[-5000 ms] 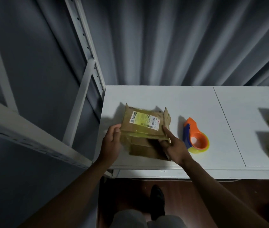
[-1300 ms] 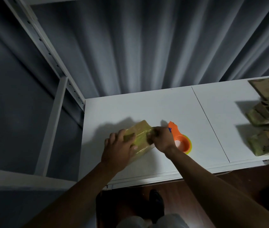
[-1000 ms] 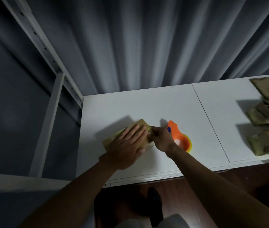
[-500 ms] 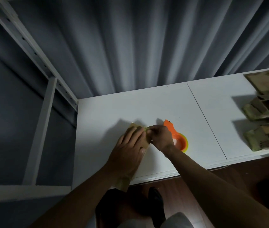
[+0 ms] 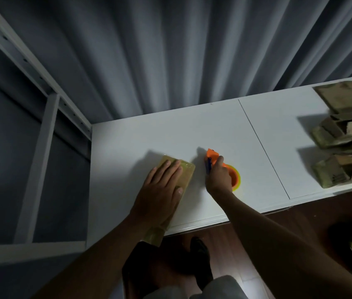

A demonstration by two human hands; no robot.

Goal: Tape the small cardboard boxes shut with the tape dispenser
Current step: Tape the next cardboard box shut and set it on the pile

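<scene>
A small flat cardboard box point(image 5: 187, 172) with glossy yellowish tape on it lies near the left front of the white table point(image 5: 192, 130). Its near end sticks out past the table's front edge. My left hand point(image 5: 160, 190) presses flat on top of it with straight fingers. Just to the right, my right hand point(image 5: 219, 178) grips the orange tape dispenser point(image 5: 211, 157) with a blue blade guard and a yellow-rimmed roll, which sits on the table.
Several untaped cardboard boxes point(image 5: 343, 134) are piled at the table's right end. A white metal shelf frame point(image 5: 41, 134) stands to the left, grey curtains behind. A dark shoe point(image 5: 200, 253) and wooden floor show below the table edge.
My right hand has left the box's edge and moved right onto the tape dispenser. My left hand stays flat on the box, which now overhangs the table's front edge.
</scene>
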